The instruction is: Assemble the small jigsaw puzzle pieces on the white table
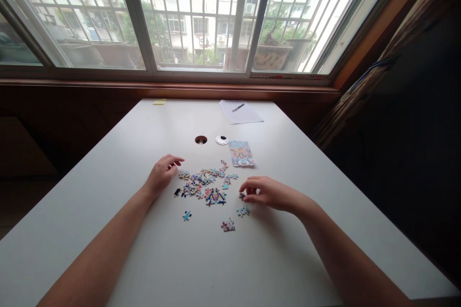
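Many small jigsaw puzzle pieces (200, 182) lie in a loose heap on the white table. To the left of the heap my left hand (163, 172) rests with fingers loosely stretched, holding nothing. On the other side, my right hand (262, 189) has its thumb and fingertips around a dark puzzle piece (242, 195) low at the tabletop; the fingers partly hide it. A joined section with dark lines (216, 196) sits at the heap's near edge. Just below my right hand is a light-blue cluster (243, 210). Nearer me lie a purplish cluster (228, 225) and a blue cluster (187, 216).
Behind the pieces lies a colourful picture sheet (242, 153). Beside it are a round cover (222, 140) and a cable hole (200, 140). Paper (241, 114) with a pen (238, 107) and a yellow strip (159, 102) lie by the window.
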`<control>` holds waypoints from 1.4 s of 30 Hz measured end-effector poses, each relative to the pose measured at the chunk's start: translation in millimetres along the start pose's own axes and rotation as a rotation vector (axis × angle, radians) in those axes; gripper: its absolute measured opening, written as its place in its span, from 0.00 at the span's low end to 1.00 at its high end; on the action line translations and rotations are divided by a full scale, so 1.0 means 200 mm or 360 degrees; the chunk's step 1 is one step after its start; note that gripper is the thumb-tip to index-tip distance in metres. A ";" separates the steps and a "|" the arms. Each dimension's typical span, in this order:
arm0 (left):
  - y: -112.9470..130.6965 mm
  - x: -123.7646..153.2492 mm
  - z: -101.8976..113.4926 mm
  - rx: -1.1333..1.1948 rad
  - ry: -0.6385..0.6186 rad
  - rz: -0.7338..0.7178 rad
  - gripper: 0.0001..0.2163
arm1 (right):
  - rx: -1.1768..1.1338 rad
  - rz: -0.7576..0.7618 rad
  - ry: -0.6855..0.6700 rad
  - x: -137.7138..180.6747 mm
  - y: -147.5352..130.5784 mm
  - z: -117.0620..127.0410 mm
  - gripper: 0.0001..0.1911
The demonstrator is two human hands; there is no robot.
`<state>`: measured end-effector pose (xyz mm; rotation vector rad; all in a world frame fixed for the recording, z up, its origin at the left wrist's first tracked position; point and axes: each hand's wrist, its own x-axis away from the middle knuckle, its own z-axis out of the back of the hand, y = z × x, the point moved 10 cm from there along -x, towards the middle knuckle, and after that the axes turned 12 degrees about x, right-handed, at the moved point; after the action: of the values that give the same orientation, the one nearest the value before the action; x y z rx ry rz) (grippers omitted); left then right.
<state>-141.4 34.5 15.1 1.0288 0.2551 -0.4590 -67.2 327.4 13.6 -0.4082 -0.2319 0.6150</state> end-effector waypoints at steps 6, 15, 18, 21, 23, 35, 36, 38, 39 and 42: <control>-0.01 0.00 0.00 -0.0008 -0.0005 0.0041 0.17 | -0.0174 -0.0057 -0.0082 0.12 0.01 -0.09 0.16; -0.02 0.00 -0.01 -0.0029 -0.0028 0.0062 0.17 | -0.0143 -0.0053 0.0087 0.16 -0.02 -0.15 0.12; -0.02 0.00 -0.01 -0.0038 -0.0038 0.0067 0.16 | -0.0141 -0.0053 0.0124 0.15 -0.01 -0.14 0.09; -0.02 0.00 -0.01 -0.0034 -0.0039 0.0071 0.16 | -0.0139 -0.0044 0.0149 0.14 0.00 -0.14 0.08; -0.03 0.00 -0.01 -0.0028 -0.0038 0.0071 0.16 | -0.0138 -0.0032 0.0164 0.14 0.00 -0.15 0.08; -0.03 0.00 -0.02 -0.0016 -0.0042 0.0077 0.15 | -0.0099 0.0001 0.0230 0.11 0.00 -0.14 0.08; -0.03 0.00 -0.02 -0.0009 -0.0043 0.0084 0.15 | -0.0098 -0.0001 0.0231 0.11 0.00 -0.14 0.08; -0.04 0.00 -0.02 0.0001 -0.0045 0.0101 0.15 | -0.0096 -0.0011 0.0232 0.11 0.01 -0.13 0.08; -0.04 0.00 -0.02 0.0004 -0.0044 0.0110 0.15 | -0.0094 -0.0018 0.0232 0.11 0.01 -0.13 0.08; -0.04 0.00 -0.02 0.0004 -0.0043 0.0129 0.15 | -0.0082 -0.0038 0.0232 0.11 0.02 -0.13 0.09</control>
<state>-145.4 33.6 6.4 1.0309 0.1880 -0.3993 -43.0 335.4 -9.6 -0.4970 -0.1131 0.5540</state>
